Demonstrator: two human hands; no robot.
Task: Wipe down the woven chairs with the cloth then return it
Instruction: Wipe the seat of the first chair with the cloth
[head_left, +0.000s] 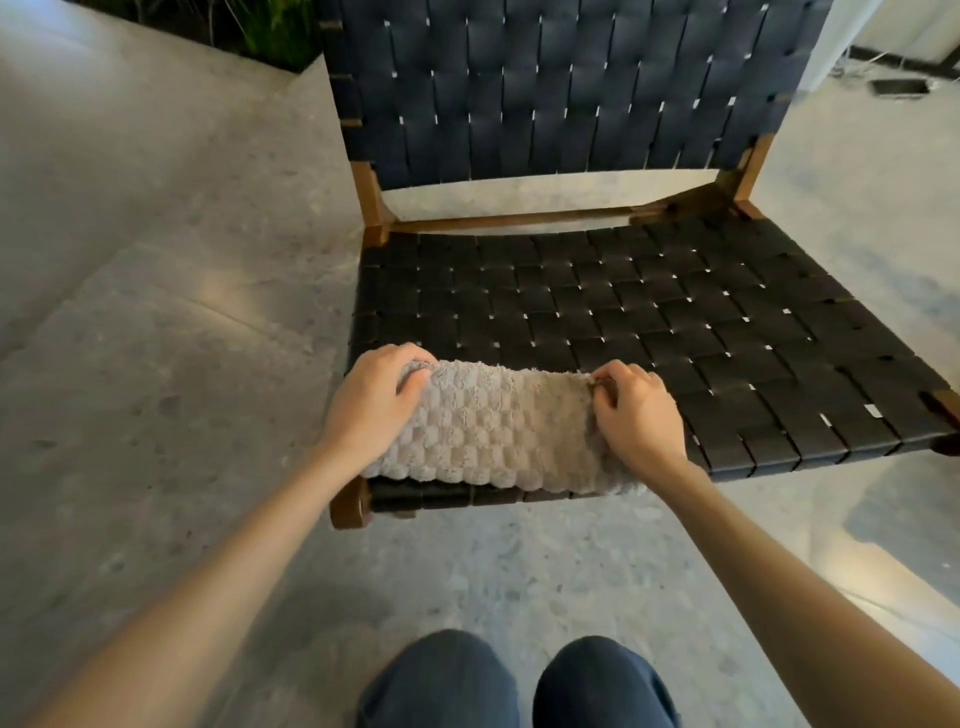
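Observation:
A low woven chair (649, 312) with black straps and a brown wooden frame stands on the floor in front of me. A beige checkered cloth (493, 431) lies over the front left edge of its seat. My left hand (374, 400) grips the cloth's left end, fingers curled over the far corner. My right hand (634, 410) pinches the cloth's right end at the far corner. The cloth is stretched between both hands and hangs slightly over the seat's front rail.
Grey speckled stone floor (156, 364) lies all around the chair. Green plants (270, 26) grow behind the chair's back at the top left. My knees in dark trousers (514, 680) show at the bottom edge. A dark floor grate (898, 87) sits at the far right.

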